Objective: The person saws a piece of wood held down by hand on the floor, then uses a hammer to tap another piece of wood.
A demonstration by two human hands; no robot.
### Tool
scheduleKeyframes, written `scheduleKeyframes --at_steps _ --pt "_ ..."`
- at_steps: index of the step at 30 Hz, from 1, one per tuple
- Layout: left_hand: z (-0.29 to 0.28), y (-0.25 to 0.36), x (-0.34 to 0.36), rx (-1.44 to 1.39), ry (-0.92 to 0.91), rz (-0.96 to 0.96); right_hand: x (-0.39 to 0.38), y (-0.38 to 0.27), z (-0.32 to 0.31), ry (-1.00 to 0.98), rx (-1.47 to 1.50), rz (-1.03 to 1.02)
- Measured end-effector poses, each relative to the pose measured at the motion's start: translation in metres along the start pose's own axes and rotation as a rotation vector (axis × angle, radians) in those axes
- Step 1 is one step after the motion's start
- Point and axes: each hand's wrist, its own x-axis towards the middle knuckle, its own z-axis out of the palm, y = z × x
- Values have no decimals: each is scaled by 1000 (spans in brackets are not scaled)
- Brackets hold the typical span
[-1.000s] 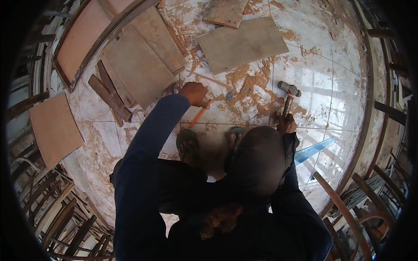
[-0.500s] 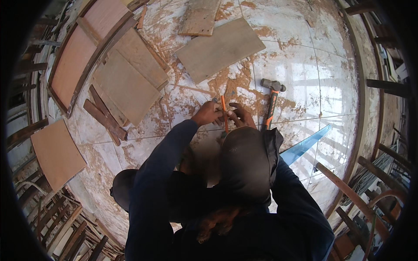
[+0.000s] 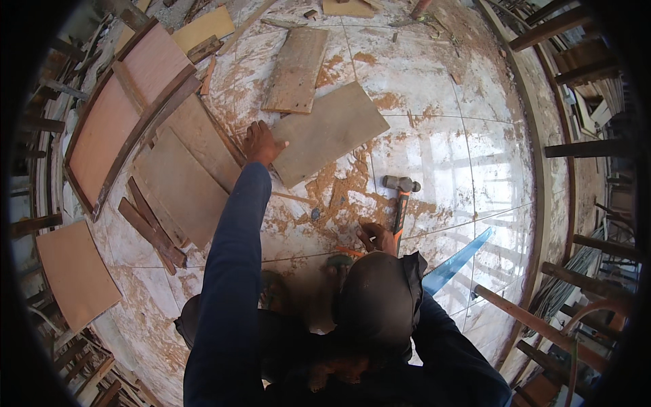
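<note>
My left hand (image 3: 262,144) reaches forward to the left corner of a flat rectangular wooden board (image 3: 332,132) on the floor. Its thumb stretches out over the board, and the fingers are spread. Close to my right knee, my right hand (image 3: 377,239) is closed, fingers bent, around a thin orange stick (image 3: 348,252) that looks like a pencil. Part of the stick is hidden by the hand and knee. Just beyond the right hand lies a hammer (image 3: 400,203) with a black and orange handle.
A blue saw blade (image 3: 458,261) lies right of my knee. More wooden boards (image 3: 183,180) overlap at the left, beside dark wood strips (image 3: 152,227) and a framed panel (image 3: 129,115). Another board (image 3: 295,71) lies farther ahead. Sawdust covers parts of the tiled floor (image 3: 434,156).
My left hand has left the orange stick and moved forward and left to the board. The stick has tipped from upright to nearly level by my right hand. The view has shifted forward.
</note>
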Motion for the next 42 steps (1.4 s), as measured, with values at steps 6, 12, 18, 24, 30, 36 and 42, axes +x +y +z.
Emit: scheduleKeyframes --at_steps 6,12,18,24,30,36,42 --pt "-7 -29 0 -14 -313 -9 79 -29 22 -176 326 213" --pt "-3 -4 -43 -579 -776 9 141 -50 38 43 797 332" --pt "26 16 -113 -1321 -608 -101 130 -56 37 308 676 275" --pt "6 91 -163 -654 -311 18 116 -42 22 371 105 230" --pt "5 58 -178 -1228 -359 -132 115 -27 22 353 470 140" --pt "-54 8 -173 -1392 -328 -137 102 17 33 389 320 314" --pt "-75 -18 -118 -1130 -433 -35 29 -11 66 -661 415 81"
